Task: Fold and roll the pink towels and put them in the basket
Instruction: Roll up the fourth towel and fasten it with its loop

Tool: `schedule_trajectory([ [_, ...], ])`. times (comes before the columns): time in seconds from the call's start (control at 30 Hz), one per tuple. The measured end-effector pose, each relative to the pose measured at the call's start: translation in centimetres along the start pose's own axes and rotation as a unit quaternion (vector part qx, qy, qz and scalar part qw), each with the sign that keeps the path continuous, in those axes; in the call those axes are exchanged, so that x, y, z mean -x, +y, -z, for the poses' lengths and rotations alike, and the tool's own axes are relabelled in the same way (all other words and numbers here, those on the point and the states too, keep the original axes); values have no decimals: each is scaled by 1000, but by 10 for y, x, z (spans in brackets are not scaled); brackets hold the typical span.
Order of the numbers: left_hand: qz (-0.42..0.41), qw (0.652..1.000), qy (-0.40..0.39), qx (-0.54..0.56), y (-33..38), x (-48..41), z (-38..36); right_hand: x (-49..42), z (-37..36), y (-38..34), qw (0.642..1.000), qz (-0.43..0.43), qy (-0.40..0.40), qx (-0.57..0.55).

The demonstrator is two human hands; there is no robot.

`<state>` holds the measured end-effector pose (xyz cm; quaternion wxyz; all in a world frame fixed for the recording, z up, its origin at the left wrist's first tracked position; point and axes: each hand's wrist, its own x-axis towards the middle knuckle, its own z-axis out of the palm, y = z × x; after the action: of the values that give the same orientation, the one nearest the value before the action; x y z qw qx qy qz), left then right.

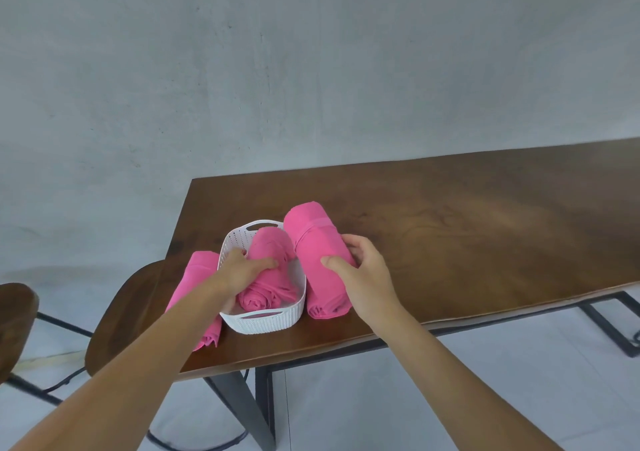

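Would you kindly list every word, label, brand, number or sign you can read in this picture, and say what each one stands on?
There is no readable text anywhere.
The white basket, the rolled towel in the basket, the right roll, the left roll, the wooden table and the grey wall carry no visible word, label, brand or number.

Both bare forearms extend forward from the lower frame edge and converge toward the centre. The left hand (242,274) lies palm down on the middle rolled pink fabric towel (268,242), thumb stretched across its top, fingers curled over its left side. The right hand (363,274) clasps the right rolled pink fabric towel (313,232), thumb on the near side, fingers wrapped over the far side.
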<state>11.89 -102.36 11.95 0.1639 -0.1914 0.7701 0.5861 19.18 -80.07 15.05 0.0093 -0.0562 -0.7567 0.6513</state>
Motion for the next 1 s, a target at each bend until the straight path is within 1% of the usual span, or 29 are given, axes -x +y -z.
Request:
schedule_trajectory([
  [0.07,-44,999,11,-8,7,10,2,1,-8,-4,1000,4,10,-6],
  [0.13,-80,995,42,-37,11,21,5,1,-16,-9,1000,12,20,-17],
  [0.2,-123,980,98,-123,13,32,9,1,-27,-13,999,12,25,-27],
  [0.27,-159,958,148,-184,12,43,14,0,-41,-16,999,16,28,-10],
  [0.43,-178,938,197,-221,7,57,20,-4,-72,-16,999,7,17,29],
  [0.53,-178,936,201,-226,1,55,22,-8,-86,-20,999,-28,1,39],
  [0.67,-184,939,191,-220,-6,50,23,-15,-92,-26,992,-46,-12,120],
  [0.8,-190,940,174,-223,-7,42,22,-18,-95,-32,985,-60,-19,162],
  [1.0,-163,938,164,-259,-12,27,17,-34,-101,-30,964,-86,-51,247],
])
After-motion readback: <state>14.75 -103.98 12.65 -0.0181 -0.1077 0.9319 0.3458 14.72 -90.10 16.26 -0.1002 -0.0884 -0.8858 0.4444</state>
